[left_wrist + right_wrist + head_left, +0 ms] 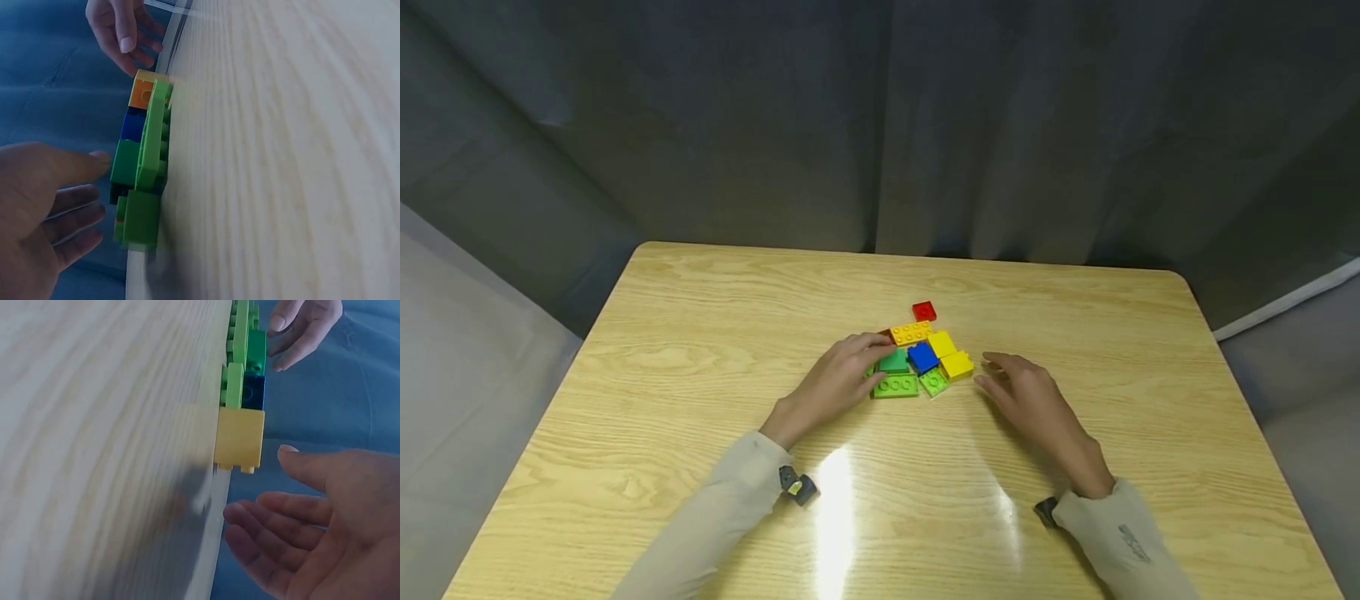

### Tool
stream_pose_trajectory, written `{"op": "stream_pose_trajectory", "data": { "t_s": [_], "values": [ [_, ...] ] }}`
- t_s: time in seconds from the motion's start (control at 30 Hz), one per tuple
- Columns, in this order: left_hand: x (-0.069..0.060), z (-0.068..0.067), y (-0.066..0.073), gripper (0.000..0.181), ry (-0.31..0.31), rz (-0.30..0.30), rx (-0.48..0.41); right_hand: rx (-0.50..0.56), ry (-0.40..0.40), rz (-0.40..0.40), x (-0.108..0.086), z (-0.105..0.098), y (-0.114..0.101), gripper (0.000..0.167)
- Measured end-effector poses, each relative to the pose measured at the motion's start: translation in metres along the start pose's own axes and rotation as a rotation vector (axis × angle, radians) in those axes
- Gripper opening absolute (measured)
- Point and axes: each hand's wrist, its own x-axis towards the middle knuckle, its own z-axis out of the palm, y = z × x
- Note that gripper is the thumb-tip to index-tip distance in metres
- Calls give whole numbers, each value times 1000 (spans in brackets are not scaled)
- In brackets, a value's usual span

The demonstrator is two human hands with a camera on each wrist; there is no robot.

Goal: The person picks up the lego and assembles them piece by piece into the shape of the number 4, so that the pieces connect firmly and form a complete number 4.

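A cluster of toy bricks lies on the table: a light green one (896, 386), a dark green one (893, 361), a blue one (922, 357), two yellow ones (957, 366), an orange-yellow one (912, 332) and a small light green one (934, 382). My left hand (838, 377) is over the cluster's left side, fingers relaxed; the left wrist view shows that hand (44, 212) beside the dark green brick (125, 162), holding nothing. Right of the yellow bricks is my right hand (1033, 404), fingers loosely bent; in the right wrist view the hand (331, 531) is empty, near a yellow brick (240, 437).
A small red brick (924, 311) lies just behind the cluster. Part of a dark red brick shows by my left fingertips. The wooden table (700, 333) ends at a dark curtain (880, 125) behind it. Each wrist carries a small black device.
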Motion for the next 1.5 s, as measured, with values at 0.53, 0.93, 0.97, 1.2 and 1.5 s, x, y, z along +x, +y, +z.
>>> {"op": "stream_pose_trajectory", "data": {
  "t_s": [0.53, 0.93, 0.97, 1.2, 1.5],
  "values": [
    [2, 13, 4, 39, 21, -43, 7, -49, -13, 40, 17, 19, -11, 46],
    [3, 16, 9, 42, 15, -33, 65, -59, -3, 82, 22, 25, -17, 54],
    [3, 16, 9, 43, 13, -31, 67, -62, -3, 85, 22, 26, -18, 55],
    [1, 16, 8, 44, -1, -39, 39, -75, -2, 96, 23, 26, -19, 56],
    [-3, 18, 5, 34, -7, -59, 10, -70, 13, 91, 21, 27, -24, 55]
  ]
}}
